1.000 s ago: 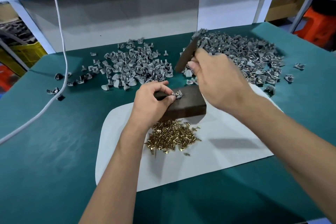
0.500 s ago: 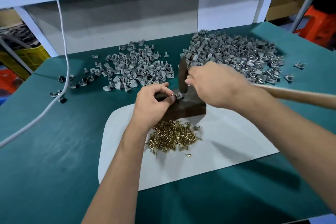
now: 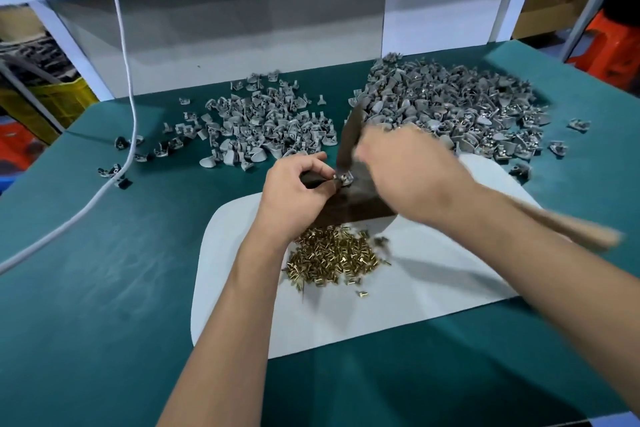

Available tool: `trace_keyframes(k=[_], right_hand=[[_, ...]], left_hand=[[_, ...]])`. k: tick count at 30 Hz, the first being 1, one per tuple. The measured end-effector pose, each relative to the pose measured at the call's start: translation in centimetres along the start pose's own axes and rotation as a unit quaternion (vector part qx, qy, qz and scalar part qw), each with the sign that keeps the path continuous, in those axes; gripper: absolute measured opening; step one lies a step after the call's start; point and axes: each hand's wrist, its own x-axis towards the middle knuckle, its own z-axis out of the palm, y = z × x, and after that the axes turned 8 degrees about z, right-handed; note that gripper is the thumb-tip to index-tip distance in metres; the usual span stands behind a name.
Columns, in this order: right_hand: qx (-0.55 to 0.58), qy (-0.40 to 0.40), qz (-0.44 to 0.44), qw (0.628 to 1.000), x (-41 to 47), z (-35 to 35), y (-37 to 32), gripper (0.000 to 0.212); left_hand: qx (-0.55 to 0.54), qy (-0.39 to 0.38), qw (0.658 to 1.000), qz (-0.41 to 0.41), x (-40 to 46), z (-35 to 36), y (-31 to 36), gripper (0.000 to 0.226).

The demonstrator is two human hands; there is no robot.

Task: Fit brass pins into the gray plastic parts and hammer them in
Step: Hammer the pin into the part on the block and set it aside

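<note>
- The left hand [image 3: 294, 191] pinches a small gray plastic part [image 3: 344, 178] between thumb and fingertips, steadying it on top of the dark block [image 3: 360, 201].
- The right hand [image 3: 412, 173], blurred with motion, is wrapped round a hammer; its dark head [image 3: 348, 139] stands on end with the lower tip right at the pinched part, and the wooden handle [image 3: 568, 229] trails out past the wrist.
- Whether a brass pin already sits in that part is too small and blurred to tell; by the hammer's position, the step in hand looks like driving it home.
- Just in front of the block, a heap of loose brass pins [image 3: 332, 258] lies on the white mat [image 3: 433, 288], a few strays beside it.
- Beyond the block, two heaps of gray parts lie on the green table [image 3: 86, 288]: a smaller left heap [image 3: 263, 128] and a larger right heap [image 3: 457, 107].
- Metal glints in the right heap, so it may be the finished one, though I cannot be sure. With many pins and parts still loose, much work seems left.
</note>
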Motion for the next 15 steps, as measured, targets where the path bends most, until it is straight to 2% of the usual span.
trace_keyframes(k=[1,3,6,10,15], right_hand=[[-0.022,-0.046,0.001,0.999,-0.2,0.3,-0.1,0.019],[-0.039,-0.082,0.009,0.996,0.2,-0.1,0.2,0.021],[-0.046,-0.085,0.004,0.995,0.8,-1.0,0.6,0.021],[0.047,-0.078,0.028,0.995,1.2,-1.9,2.8,0.025],[0.041,-0.142,0.042,0.988,1.1,-3.2,6.8,0.017]], left_hand=[[0.000,0.000,1.000,0.001,0.0,0.0,0.0,0.028],[-0.003,0.002,1.000,0.003,-0.2,0.1,0.1,0.029],[-0.002,0.000,1.000,0.004,-0.1,0.0,0.1,0.030],[-0.027,-0.002,1.000,-0.013,-0.3,0.0,0.1,0.025],[-0.086,-0.015,0.996,-0.036,-0.4,0.0,0.5,0.022]])
